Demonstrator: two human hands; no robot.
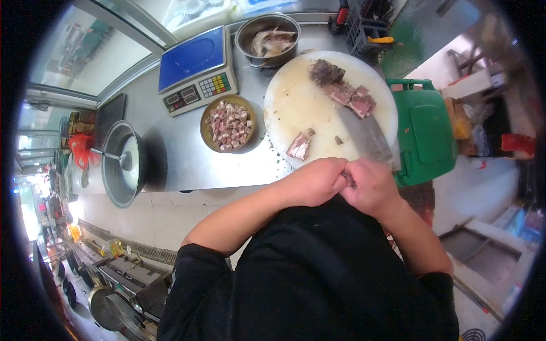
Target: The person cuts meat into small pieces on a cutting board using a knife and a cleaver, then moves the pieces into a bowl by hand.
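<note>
Close to my body, at the near edge of the round cutting board (284, 113), my left hand (319, 181) and my right hand (368, 184) meet with fingers closed. Something small and dark shows between them, too hidden to name. A cleaver (364, 133) lies flat on the board just beyond my right hand. Its blade reaches toward sliced cooked meat (357, 101), beside a darker chunk of meat (326, 72). Nearer my left hand lies a small piece of meat (298, 146), with a scrap beside it.
Left of the board stands a bowl of diced meat (228, 126), with a digital scale (193, 65) behind it. A metal pot (268, 40) holds more meat at the back. A green bin (425, 133) is at the right, a large basin with a ladle (116, 187) at the far left.
</note>
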